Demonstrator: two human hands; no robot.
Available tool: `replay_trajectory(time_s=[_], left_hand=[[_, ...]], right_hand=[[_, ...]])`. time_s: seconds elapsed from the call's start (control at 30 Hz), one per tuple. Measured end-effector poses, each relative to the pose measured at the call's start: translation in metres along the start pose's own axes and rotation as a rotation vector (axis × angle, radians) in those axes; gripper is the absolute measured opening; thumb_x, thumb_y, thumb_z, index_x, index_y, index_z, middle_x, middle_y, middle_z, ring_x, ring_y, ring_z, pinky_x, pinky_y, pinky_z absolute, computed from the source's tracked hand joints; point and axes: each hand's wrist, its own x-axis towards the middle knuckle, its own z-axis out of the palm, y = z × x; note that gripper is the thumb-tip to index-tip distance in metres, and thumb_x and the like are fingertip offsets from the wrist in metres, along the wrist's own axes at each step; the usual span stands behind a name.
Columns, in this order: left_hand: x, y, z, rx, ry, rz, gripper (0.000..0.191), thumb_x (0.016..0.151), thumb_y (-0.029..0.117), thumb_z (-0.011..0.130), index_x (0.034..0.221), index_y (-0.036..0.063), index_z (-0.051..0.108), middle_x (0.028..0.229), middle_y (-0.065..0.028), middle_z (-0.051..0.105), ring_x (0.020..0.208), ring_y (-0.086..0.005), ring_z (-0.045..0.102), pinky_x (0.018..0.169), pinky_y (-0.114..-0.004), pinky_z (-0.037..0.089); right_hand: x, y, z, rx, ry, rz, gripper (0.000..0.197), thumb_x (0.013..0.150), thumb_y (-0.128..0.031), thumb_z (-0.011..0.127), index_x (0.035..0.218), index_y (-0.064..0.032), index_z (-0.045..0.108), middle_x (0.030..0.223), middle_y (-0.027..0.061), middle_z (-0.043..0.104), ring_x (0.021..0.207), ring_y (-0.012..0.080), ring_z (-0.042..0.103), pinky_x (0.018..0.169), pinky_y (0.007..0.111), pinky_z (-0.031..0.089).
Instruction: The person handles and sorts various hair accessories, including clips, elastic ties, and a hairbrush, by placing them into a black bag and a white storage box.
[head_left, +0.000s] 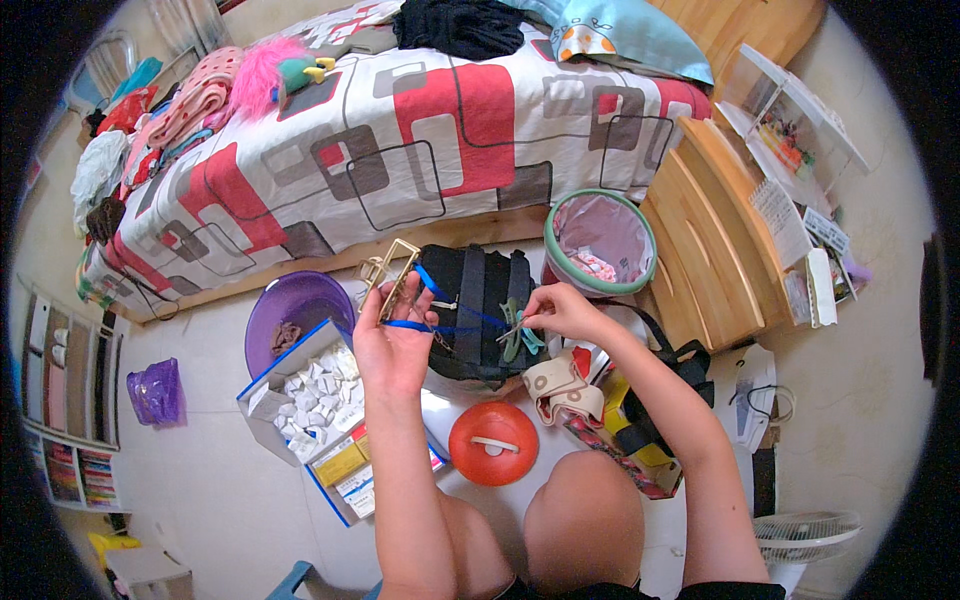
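My left hand (391, 356) is raised palm up, its fingers curled around a gold metal claw hair clip (397, 270). A blue ribbon or cord (429, 280) loops by its fingers and stretches toward my right hand (564, 311). That hand pinches a thin, silvery piece between thumb and fingertips; its exact kind is unclear. Close to the pinch are green duckbill-style hair clips (511, 334) and a lighter teal one (532, 341). Behind both hands is a black fabric bag (469, 274) with wide straps. A thin chain seems to dangle beside my left fingers.
A box (349, 487) with small white wrapped packets stands left, against a purple bucket (300, 300). An orange-red lid (491, 427) lies before my knees. Behind stand a lined green-rimmed bin (649, 259) and a bed (420, 180). A wooden drawer cabinet (701, 247) is right.
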Motion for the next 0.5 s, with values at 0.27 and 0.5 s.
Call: replay_trajectory(time_s=[0.27,0.5], left_hand=[[0.004,0.000,-0.008,0.007,-0.024,0.004,0.031,0.134,0.040,0.062,0.134,0.0164,0.083,0.149,-0.0130,0.091,0.126,-0.0346,0.081,0.105,-0.054,0.057],[0.009,-0.016,0.005,0.003,-0.001,0.001,0.031,0.135,0.039,0.060,0.134,0.0147,0.079,0.142,-0.0180,0.092,0.127,-0.0394,0.084,0.102,-0.052,0.059]], right_hand=[[-0.039,0.023,-0.028,0.218,0.205,-0.012,0.013,0.115,-0.005,0.093,0.126,-0.0002,0.089,0.114,0.0079,0.091,0.102,0.0173,0.086,0.095,0.036,0.069],[-0.073,0.035,-0.063,0.514,0.371,-0.062,0.012,0.116,-0.006,0.094,0.125,-0.0001,0.089,0.114,0.0073,0.091,0.101,0.0161,0.086,0.094,0.035,0.069]])
